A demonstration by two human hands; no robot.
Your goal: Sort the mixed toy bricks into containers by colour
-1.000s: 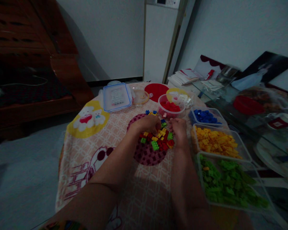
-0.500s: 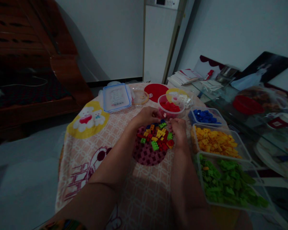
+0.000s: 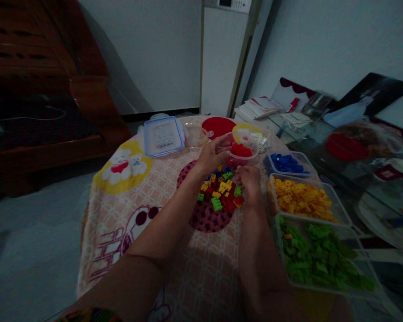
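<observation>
My left hand (image 3: 215, 154) is raised at the left rim of a round clear tub (image 3: 241, 161) that holds red building bricks (image 3: 241, 150). Its fingers are stretched out and apart, and I see nothing in them. My right hand (image 3: 249, 180) is closed, fingertips pressed together, just in front of the tub; whatever it may hold is too small to make out. Between my forearms lies a loose pile of mixed building bricks (image 3: 225, 188), red, yellow, green and a few blue, on a dark pink patch of the tablecloth (image 3: 127, 223).
Along the right edge stand clear boxes of blue bricks (image 3: 287, 163), yellow bricks (image 3: 300, 199) and green bricks (image 3: 325, 257). A blue-rimmed lid (image 3: 164, 136) and a red disc (image 3: 218, 128) lie at the back. A cluttered glass table (image 3: 339, 165) adjoins on the right.
My left hand has lifted from the back of the brick pile and moved up towards the tub, its fingers spreading out. My right hand has hardly moved.
</observation>
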